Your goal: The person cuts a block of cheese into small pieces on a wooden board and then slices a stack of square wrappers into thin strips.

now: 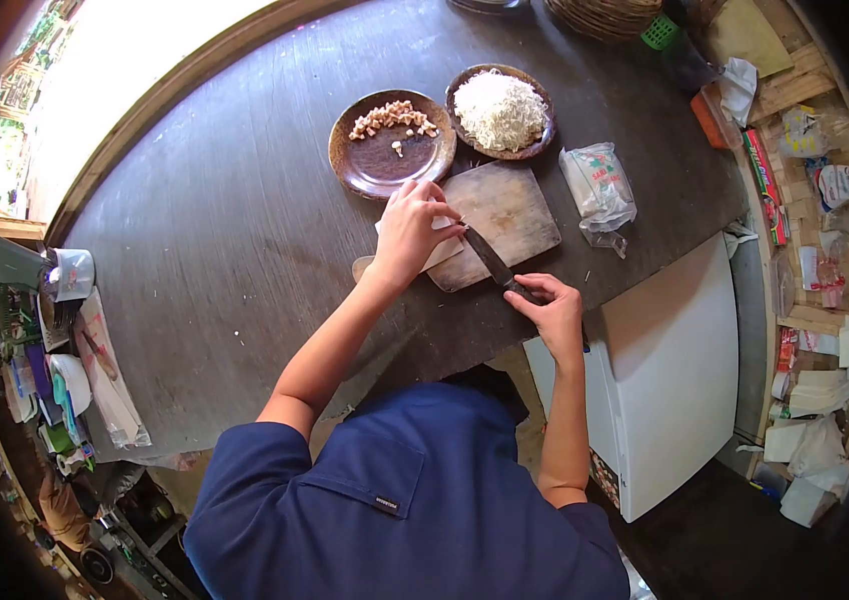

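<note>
Plates (379, 168) behind board (522, 212) — packet (592, 185) right

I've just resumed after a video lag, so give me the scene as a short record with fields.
surface: dark tabletop
right hand: grips black knife
left hand: near blade's tip; grip unclear
below blade: rectangular wooden board
left dish: round brown plate, small tan pieces
right dish: dark round plate, white shreds
beside board: crumpled plastic packet

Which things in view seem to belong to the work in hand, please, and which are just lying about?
Apparently in use:
- knife, in the right hand
- cutting board
- plate of chopped pieces

Apparently lying about:
- plastic-wrapped packet
- red box
</note>
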The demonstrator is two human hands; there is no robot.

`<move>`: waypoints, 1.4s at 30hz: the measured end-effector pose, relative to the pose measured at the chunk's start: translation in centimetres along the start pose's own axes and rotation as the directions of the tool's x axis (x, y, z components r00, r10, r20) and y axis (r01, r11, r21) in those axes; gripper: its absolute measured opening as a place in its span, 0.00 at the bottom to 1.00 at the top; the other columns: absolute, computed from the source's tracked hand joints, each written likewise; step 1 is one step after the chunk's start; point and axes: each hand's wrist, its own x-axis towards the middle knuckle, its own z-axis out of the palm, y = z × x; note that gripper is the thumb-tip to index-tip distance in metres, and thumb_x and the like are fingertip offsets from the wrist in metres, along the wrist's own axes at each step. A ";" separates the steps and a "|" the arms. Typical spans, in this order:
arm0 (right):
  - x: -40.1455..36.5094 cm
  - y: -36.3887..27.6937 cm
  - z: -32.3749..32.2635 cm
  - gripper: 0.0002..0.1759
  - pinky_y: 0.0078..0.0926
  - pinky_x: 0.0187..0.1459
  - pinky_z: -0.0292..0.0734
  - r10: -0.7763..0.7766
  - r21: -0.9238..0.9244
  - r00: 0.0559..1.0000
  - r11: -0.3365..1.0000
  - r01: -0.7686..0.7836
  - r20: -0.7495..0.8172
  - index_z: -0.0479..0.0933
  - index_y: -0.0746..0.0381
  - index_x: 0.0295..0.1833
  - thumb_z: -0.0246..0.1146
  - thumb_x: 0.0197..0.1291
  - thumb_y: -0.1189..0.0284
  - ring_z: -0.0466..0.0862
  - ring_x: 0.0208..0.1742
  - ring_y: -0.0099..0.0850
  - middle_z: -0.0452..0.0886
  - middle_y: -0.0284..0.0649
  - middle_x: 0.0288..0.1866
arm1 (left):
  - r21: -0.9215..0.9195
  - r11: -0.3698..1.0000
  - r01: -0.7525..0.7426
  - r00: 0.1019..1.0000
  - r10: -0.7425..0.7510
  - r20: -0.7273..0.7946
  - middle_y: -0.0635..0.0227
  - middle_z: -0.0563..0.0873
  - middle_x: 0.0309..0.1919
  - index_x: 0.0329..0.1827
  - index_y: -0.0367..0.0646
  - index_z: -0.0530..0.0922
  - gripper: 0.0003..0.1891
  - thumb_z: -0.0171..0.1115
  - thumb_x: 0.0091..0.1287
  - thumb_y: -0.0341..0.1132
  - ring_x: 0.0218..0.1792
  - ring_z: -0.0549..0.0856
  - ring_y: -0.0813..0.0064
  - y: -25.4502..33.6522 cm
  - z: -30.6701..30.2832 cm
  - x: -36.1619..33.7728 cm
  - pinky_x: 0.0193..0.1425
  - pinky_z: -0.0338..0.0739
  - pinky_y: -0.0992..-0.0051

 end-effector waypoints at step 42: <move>-3.0 0.1 0.0 0.19 0.22 0.40 0.81 0.096 0.093 0.972 0.993 -0.077 -0.215 0.90 0.68 0.54 0.83 0.60 0.71 0.86 0.36 0.20 0.93 0.37 0.41 | 0.520 0.827 -0.214 0.964 0.264 -0.024 0.69 0.82 0.47 0.39 0.44 0.84 0.05 0.68 0.67 0.35 0.53 0.82 0.67 2.1 2.9 -1.8 0.56 0.76 0.64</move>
